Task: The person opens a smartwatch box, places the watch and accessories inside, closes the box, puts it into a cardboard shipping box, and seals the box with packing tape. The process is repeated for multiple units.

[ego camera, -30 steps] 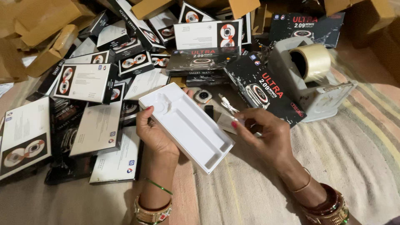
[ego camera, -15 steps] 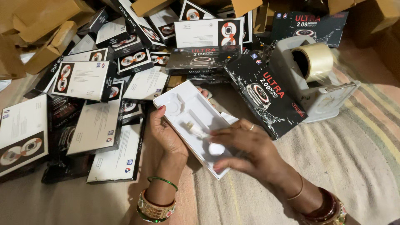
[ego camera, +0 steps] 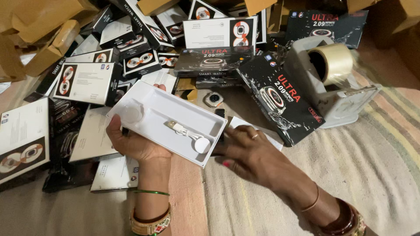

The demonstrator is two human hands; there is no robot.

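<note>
- Above the striped mat (ego camera: 350,183), our left hand (ego camera: 135,146) grasps the white tray (ego camera: 168,120) from underneath, thumb on its near-left rim, holding it tilted with the right end lower.
- Inside the tray lies a white charging cable (ego camera: 186,131), its round puck at the tray's lower right corner and its plug toward the middle; a round moulded recess sits at the tray's upper left end.
- Just right of the tray, our right hand (ego camera: 249,153) lies flat, fingers spread and released, gripping nothing we can make out; its fingertips reach under the tray's right edge toward a dark object there (too hidden to identify).
- Beyond the tray's far edge a bare watch face (ego camera: 214,99) rests on the floor, apart from the tray, and a white leaflet (ego camera: 258,130) lies just beyond the right hand.
- Farther right of the tray a black product box (ego camera: 280,98) lies slanted, touching the grey tape dispenser (ego camera: 332,87) with its roll of clear tape.
- Left of and behind the tray, black and white boxes (ego camera: 87,81) are heaped loosely, with brown cartons (ego camera: 39,26) behind them.
- Risk, as we judge it: the cable lies loose, so with the tray slanting down to the right, the puck could slide over the low rim and drop onto the mat.
- One-handed support from below (off-centre) could also let the tray tip if the right hand bumps its edge.
</note>
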